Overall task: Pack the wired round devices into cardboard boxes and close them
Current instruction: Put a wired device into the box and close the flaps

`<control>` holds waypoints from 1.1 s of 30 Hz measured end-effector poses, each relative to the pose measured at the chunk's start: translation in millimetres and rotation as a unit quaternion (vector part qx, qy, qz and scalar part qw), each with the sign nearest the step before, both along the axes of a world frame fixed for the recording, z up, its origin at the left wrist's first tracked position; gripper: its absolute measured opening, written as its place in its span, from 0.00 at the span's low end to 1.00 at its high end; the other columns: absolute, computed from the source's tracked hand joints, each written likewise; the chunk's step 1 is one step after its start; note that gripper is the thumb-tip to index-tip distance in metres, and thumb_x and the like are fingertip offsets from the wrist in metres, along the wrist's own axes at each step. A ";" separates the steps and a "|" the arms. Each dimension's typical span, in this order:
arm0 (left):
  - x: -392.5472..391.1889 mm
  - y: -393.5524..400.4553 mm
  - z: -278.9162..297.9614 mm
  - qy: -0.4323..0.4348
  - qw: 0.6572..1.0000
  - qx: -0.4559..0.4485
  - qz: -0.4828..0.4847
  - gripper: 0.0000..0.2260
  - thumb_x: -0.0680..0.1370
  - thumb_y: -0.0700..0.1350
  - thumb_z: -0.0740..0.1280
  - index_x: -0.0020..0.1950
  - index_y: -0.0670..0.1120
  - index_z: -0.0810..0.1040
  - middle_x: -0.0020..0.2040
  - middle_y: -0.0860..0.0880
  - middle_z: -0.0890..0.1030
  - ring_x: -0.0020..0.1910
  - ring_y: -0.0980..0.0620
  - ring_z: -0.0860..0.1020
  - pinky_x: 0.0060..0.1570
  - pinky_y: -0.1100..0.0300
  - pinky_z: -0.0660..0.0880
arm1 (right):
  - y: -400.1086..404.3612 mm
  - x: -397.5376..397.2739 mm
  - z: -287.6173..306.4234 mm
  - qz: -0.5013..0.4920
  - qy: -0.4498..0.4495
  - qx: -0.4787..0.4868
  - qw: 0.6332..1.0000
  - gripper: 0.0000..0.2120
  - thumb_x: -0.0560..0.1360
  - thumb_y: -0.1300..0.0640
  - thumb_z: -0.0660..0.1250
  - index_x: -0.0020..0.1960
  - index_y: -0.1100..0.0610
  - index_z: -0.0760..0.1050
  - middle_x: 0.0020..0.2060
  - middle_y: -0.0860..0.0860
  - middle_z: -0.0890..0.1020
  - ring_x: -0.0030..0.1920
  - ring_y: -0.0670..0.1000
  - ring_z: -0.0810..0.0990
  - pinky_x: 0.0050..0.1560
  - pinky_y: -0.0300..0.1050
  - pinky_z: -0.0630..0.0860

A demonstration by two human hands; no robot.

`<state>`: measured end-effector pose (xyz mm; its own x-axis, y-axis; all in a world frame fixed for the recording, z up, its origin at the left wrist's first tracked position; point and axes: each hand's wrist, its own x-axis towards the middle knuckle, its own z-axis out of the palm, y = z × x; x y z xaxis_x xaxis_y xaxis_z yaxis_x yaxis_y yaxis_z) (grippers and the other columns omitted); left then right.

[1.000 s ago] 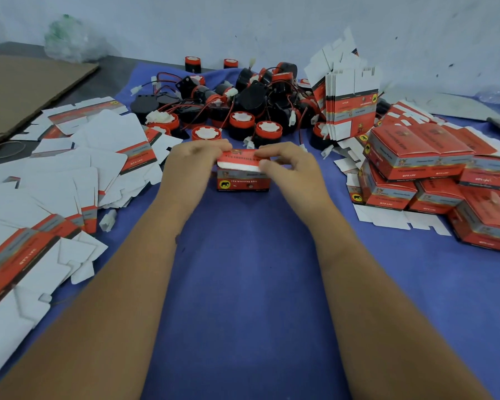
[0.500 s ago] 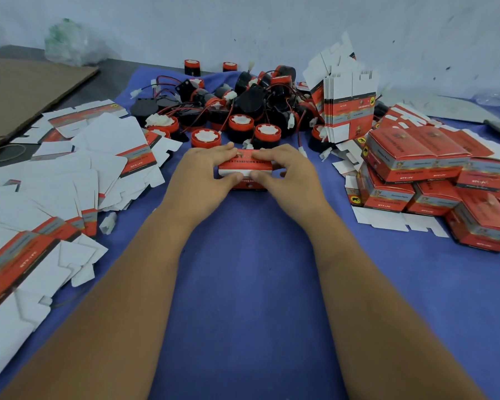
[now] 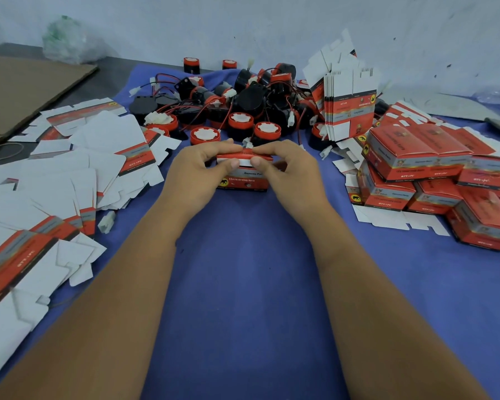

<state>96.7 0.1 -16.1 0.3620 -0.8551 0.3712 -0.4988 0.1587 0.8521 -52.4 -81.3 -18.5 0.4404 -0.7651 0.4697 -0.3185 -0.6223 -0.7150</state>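
A small red cardboard box [image 3: 244, 180] stands on the blue cloth in the middle of the view. My left hand [image 3: 198, 171] grips its left side and my right hand [image 3: 290, 171] grips its right side. Both thumbs pinch the white tuck flap at the box's top front edge. Behind the box lies a heap of round black-and-red devices [image 3: 240, 102] with red and black wires. What is inside the box is hidden.
Flat unfolded box blanks [image 3: 70, 168] cover the left side. Closed red boxes [image 3: 422, 168] are piled on the right, with a standing bundle of flat blanks [image 3: 348, 111] behind them. A brown cardboard sheet [image 3: 20, 90] lies far left. A loose white connector [image 3: 106, 222] lies by the blanks.
The lid went down over the box top, then both hands rolled the box toward me, so its printed front shows and the thumbs now hold the flap.
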 end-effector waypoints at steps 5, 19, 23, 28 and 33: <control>2.0 1.6 0.1 0.061 0.998 -0.006 -0.025 0.15 0.79 0.37 0.67 0.56 0.57 0.79 0.61 0.58 0.78 0.62 0.61 0.75 0.61 0.63 0.75 | -1.8 -4.8 1.8 0.024 -0.025 0.043 0.998 0.09 0.77 0.59 0.69 0.52 0.45 0.79 0.47 0.36 0.79 0.49 0.46 0.79 0.53 0.46 0.80; -6.1 4.0 -3.0 -0.227 0.969 -0.039 0.091 0.11 0.75 0.41 0.72 0.57 0.46 0.85 0.60 0.49 0.82 0.62 0.49 0.75 0.61 0.61 0.67 | 2.6 -7.2 -2.4 0.038 -0.097 0.117 0.988 0.16 0.74 0.64 0.63 0.42 0.43 0.79 0.52 0.37 0.80 0.50 0.37 0.78 0.52 0.39 0.77; -18.7 -1.0 -0.1 -0.325 0.941 -0.036 0.092 0.10 0.73 0.38 0.73 0.54 0.42 0.85 0.51 0.44 0.83 0.53 0.39 0.75 0.51 0.45 0.72 | 3.4 -3.2 -4.6 -0.004 -0.041 0.054 0.998 0.09 0.73 0.61 0.61 0.45 0.52 0.79 0.49 0.41 0.80 0.51 0.49 0.79 0.54 0.53 0.79; -26.1 -3.5 1.9 -0.308 0.945 0.009 0.108 0.09 0.78 0.40 0.69 0.56 0.44 0.85 0.51 0.46 0.82 0.55 0.41 0.72 0.47 0.45 0.73 | 5.8 1.1 -7.6 -0.030 0.011 0.005 0.999 0.05 0.73 0.61 0.62 0.43 0.61 0.76 0.55 0.50 0.80 0.57 0.50 0.74 0.53 0.57 0.76; -26.5 -2.6 -4.1 -0.283 0.953 -0.016 0.108 0.10 0.77 0.37 0.69 0.57 0.42 0.84 0.57 0.45 0.83 0.59 0.40 0.75 0.56 0.62 0.65 | 8.6 3.2 -7.6 0.001 0.005 0.044 0.999 0.08 0.70 0.58 0.69 0.45 0.55 0.70 0.46 0.51 0.73 0.48 0.52 0.73 0.44 0.51 0.75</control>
<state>70.2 -2.5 -20.3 0.2634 -0.7680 0.5838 -0.9008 0.0208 0.4337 -49.2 -72.7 -26.1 0.4465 -0.8024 0.3960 -0.3237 -0.5575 -0.7645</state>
